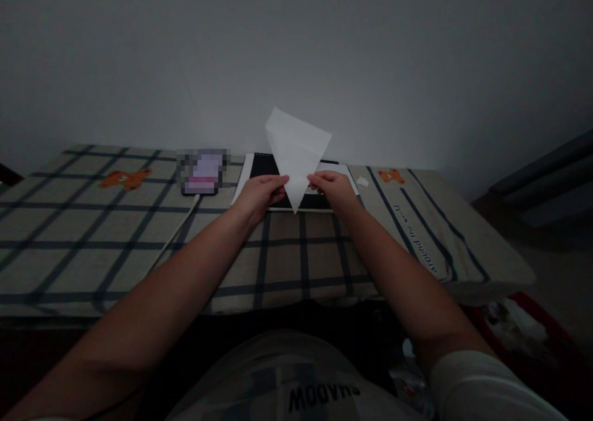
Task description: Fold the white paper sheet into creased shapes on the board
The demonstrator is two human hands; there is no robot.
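A white sheet of paper (299, 146), folded to a point at its lower end, is held up between both hands. My left hand (265, 193) pinches its left edge, and my right hand (327, 185) pinches the right edge at about the same height. The paper's wide end leans up and away, with one corner at the upper left and another at the right. Beneath it lies a flat black and white item (263, 166), partly hidden by the paper and my hands.
A checked cloth (296, 254) covers the table against the wall. Left of my hands lies a phone (204, 172) with a cable (178, 228). A small white scrap (362, 181) sits at the right. Below the table's right edge stands a red container (540, 310) with crumpled contents.
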